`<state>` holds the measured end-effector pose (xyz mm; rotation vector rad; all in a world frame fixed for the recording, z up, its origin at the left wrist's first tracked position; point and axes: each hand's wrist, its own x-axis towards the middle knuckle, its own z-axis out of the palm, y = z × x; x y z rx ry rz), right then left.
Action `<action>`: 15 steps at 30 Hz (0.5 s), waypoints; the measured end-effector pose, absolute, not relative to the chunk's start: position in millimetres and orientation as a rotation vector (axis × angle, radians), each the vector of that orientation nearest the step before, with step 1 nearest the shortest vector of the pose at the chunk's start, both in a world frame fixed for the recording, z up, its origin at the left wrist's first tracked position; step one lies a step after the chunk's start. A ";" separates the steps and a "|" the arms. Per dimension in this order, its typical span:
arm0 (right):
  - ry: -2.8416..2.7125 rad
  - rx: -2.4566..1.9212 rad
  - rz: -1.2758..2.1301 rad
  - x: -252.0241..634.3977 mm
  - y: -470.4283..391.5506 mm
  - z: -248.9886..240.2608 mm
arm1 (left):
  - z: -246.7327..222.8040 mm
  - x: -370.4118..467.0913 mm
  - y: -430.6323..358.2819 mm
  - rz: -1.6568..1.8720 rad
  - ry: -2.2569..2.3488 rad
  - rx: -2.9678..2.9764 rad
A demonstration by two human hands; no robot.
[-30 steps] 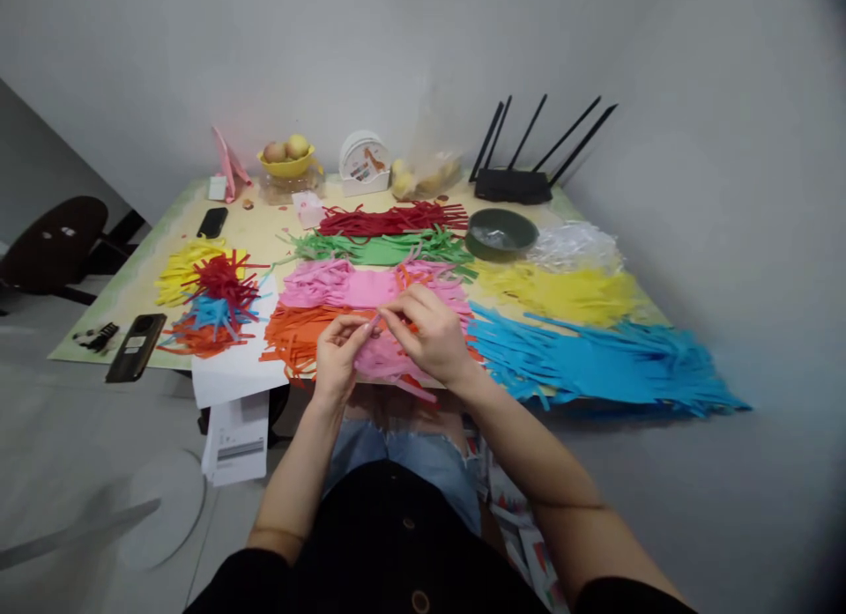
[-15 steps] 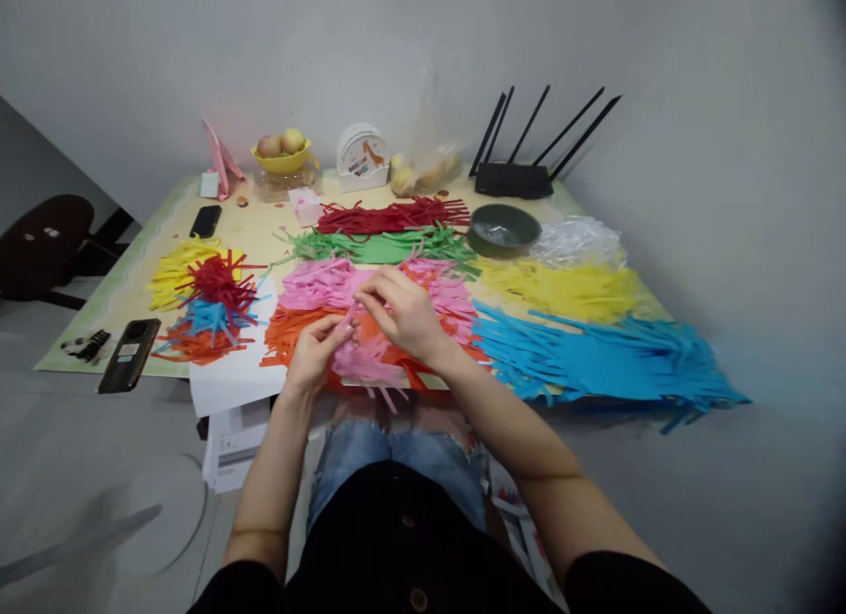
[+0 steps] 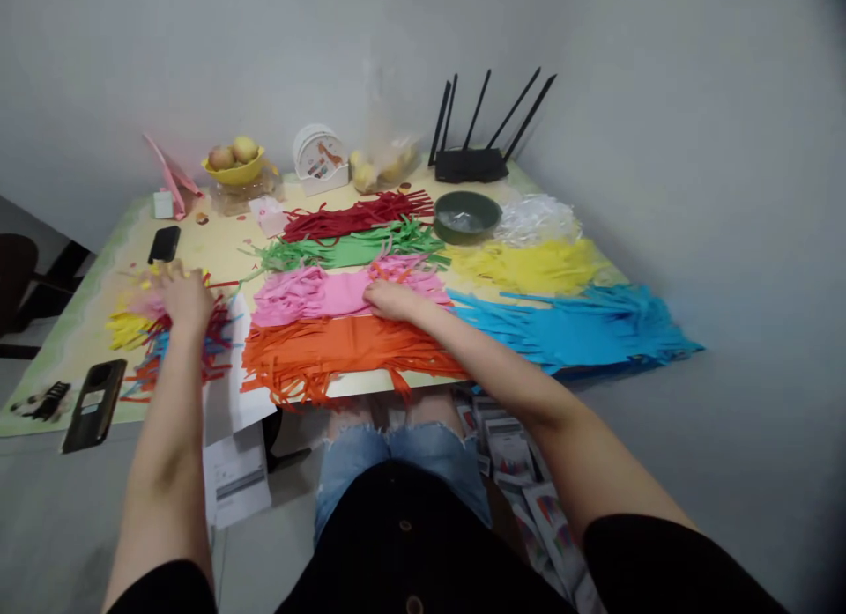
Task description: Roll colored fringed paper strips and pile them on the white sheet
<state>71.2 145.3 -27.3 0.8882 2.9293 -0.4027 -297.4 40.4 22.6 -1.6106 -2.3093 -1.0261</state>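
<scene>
Pink tassel [image 3: 149,303] now under left hand [image 3: 186,297]

The left hand [image 3: 183,297] has taken the pink tassel [image 3: 148,303] over to the tassel pile [image 3: 152,353].

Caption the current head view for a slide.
Left hand over a multicolored fringe pile, right hand at the pink fringe, with orange fringe and blue fringe on the table.

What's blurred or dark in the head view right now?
Head view: left hand smeared, likely by motion, as are the pink strips beside it; head view: right hand clearer, router crisp in outline; head view: dim, soft light, darkening at the picture's right edge.
</scene>
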 end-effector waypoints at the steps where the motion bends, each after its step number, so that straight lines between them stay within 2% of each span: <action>1: 2.908 0.903 -0.386 71.0 146.7 -29.0 | 13.6 -273.3 47.9 -1.011 -2.269 -1.723; 6: 2.843 1.018 -0.331 70.2 152.2 -35.7 | -24.0 -150.0 84.8 -0.616 -2.189 -2.634; 9: 2.835 1.076 -0.309 69.1 152.7 -40.8 | -38.5 -120.8 98.8 -0.443 -2.263 -2.728; 15: 2.852 1.109 -0.298 68.5 151.9 -44.7 | -43.7 -127.4 110.4 -0.291 -2.401 -2.699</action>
